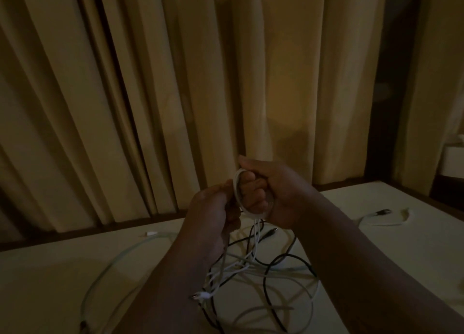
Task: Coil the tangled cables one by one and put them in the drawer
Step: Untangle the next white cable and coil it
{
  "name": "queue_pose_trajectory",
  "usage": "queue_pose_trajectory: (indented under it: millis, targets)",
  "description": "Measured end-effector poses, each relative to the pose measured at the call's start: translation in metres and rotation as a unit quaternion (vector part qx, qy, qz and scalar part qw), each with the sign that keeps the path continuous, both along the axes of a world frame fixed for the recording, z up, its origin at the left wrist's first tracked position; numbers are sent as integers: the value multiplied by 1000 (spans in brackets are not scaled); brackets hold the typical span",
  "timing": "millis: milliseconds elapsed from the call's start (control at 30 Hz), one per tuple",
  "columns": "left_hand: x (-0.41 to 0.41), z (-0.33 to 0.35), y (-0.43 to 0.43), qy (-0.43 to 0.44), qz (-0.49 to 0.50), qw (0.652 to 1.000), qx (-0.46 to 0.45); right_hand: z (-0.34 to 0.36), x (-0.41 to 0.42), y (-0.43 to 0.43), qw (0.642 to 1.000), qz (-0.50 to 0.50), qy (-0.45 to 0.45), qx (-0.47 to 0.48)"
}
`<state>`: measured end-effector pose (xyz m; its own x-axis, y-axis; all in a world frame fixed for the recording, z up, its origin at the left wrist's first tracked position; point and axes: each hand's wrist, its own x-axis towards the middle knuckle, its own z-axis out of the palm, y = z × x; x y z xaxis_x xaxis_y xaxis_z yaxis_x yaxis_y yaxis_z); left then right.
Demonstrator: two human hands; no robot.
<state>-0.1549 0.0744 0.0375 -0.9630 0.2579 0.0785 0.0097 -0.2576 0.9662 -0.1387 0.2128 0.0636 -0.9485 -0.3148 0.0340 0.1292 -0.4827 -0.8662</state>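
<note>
Since the cable (236, 183) is looking light and limp, the right hand (276, 195) is clamping its loops, the left hand (211, 208) pinching beside them.

The tangled cables (241, 267) lie partly hidden behind the left forearm (175, 283) and run off the bottom edge. A white object (455, 163) is cut off at the right.

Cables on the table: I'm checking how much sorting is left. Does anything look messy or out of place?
Yes. A tangle of black and white cables sprawls on the table, strands crossing. One pale cable lies apart near the far right edge. Only the white cable in the right hand, pinched by the left hand, is looped.
</note>
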Motion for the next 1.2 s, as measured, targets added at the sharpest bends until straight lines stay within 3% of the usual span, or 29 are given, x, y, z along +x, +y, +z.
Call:
queue_pose_trajectory:
  millis: [167, 300, 400, 533, 867, 967, 1100, 1200]
  targets:
    - [-1, -6, 4, -11, 24, 1000, 0, -3, -1, -3, 992, -105, 0, 72]
    - [-2, -5, 4, -16, 51, 998, 16, -8, -5, -8, 966, -205, 64, 140]
    - [-1, 0, 0, -7, 64, 997, 35, -13, -8, -13, 923, -271, 168, 216]
    - [2, 8, -6, -3, 54, 996, 68, -19, -12, -15, 836, -345, 255, 342]
    - [0, 8, -12, 83, 41, 995, -37, -17, -10, -11, 886, -294, 267, 240]
    - [1, 11, -14, 95, 30, 994, -44, -17, -10, -11, 879, -301, 273, 250]
    - [4, 14, -17, 71, -54, 995, 45, -17, -10, -12, 859, -325, 284, 275]
    - [6, 12, -17, 82, -90, 992, 45, -18, -10, -13, 843, -335, 293, 303]
